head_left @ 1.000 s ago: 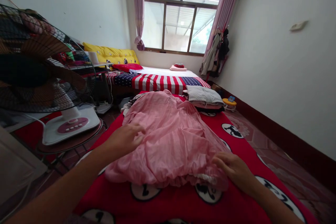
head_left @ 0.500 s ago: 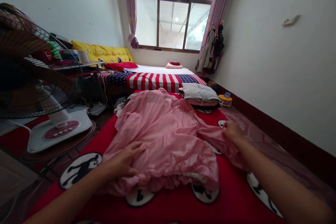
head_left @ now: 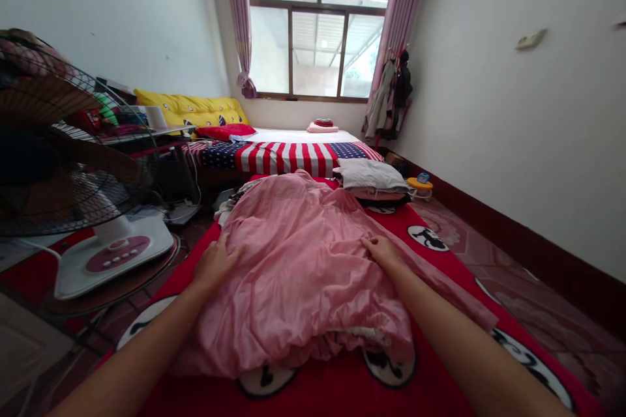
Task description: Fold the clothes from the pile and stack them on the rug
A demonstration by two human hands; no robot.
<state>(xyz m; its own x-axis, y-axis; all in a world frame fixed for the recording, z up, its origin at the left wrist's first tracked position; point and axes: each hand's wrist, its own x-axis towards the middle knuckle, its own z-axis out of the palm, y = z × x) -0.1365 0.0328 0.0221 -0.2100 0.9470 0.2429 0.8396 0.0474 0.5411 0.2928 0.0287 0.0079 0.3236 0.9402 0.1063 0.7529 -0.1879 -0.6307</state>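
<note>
A pink, thin, wrinkled garment (head_left: 303, 267) is spread out over a red blanket (head_left: 440, 365) printed with black-and-white cartoon circles. My left hand (head_left: 213, 262) rests on the garment's left edge, fingers curled down against the cloth. On the garment's right part lies my right hand (head_left: 383, 249), fingers flat and pointing away from me. A frilled hem shows at the near edge.
A standing fan (head_left: 68, 163) with a white base (head_left: 113, 255) is at the left. A pile of folded clothes (head_left: 372, 178) lies beyond the garment. Behind it a bed with a stars-and-stripes cover (head_left: 288, 155), yellow pillows (head_left: 195, 107), a window and hanging clothes (head_left: 391, 99).
My right hand came back from the garment's far right side onto its middle right. My left hand slid up along the left edge. The view shifted slightly.
</note>
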